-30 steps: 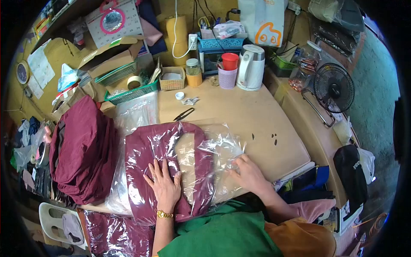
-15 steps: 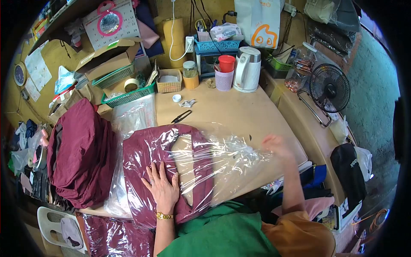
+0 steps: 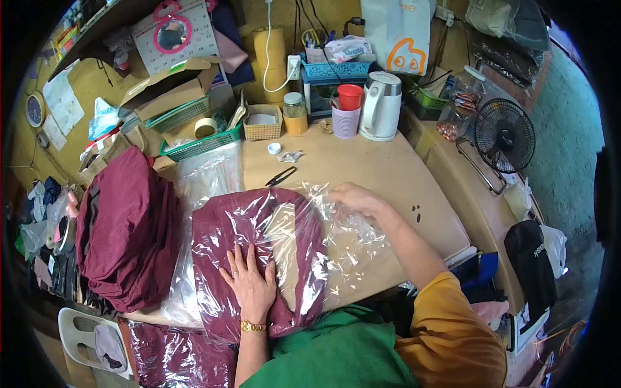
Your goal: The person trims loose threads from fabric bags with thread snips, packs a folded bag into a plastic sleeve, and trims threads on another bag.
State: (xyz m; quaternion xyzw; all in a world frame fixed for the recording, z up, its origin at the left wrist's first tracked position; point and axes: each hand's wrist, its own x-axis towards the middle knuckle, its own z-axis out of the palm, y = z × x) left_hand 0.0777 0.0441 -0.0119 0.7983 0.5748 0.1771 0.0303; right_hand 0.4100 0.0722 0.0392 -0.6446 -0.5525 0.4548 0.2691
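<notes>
A folded maroon garment point(image 3: 217, 226) lies on the table inside a clear plastic bag point(image 3: 346, 278). My left hand point(image 3: 251, 284) rests flat on the bagged garment, its fingers spread and holding nothing. To the right, my right hand point(image 3: 354, 199) is closed on the bag's loose end, which is bunched up by the garment's right edge. Its fingertips are partly hidden by the crumpled plastic. Beyond the bag lies a pair of black thread snips point(image 3: 281, 176).
A tall pile of maroon garments point(image 3: 126, 239) stands at the left, beside flat clear bags point(image 3: 210, 168). At the back are a green basket point(image 3: 204, 145), a white kettle point(image 3: 380, 107) and a red cup point(image 3: 350, 97). Another bagged garment point(image 3: 181, 352) lies below the table's front edge.
My right hand has moved left from the bag's far end, drawing the loose plastic back toward the garment. Dark specks on the table are now uncovered. My left hand stays put.
</notes>
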